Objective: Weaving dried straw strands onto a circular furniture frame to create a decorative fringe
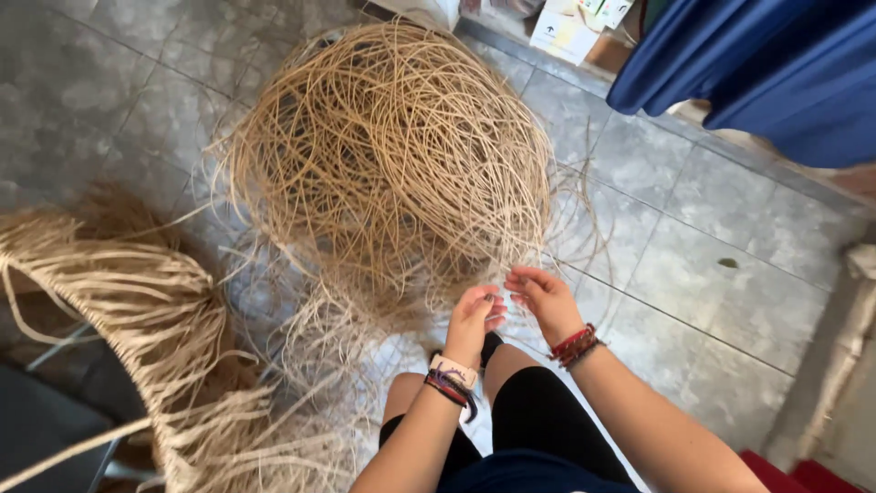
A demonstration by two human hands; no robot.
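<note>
Pinching thin strands, the left hand and right hand work beside the rattan tangle.

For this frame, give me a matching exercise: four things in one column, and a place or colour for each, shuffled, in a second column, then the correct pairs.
Things:
1. big tangled coil of tan rattan strands
2. partly woven pale fibre piece with loose fringe
3. blue cloth
4. red bead bracelets

Places or colours:
A. upper right corner of the view
B. on the right hand's wrist
C. on the grey tiled floor, ahead of both hands
D. at the left edge of the view

Pairs: 1-C, 2-D, 3-A, 4-B. The left hand wears a pale wristband with dark cords.
</note>
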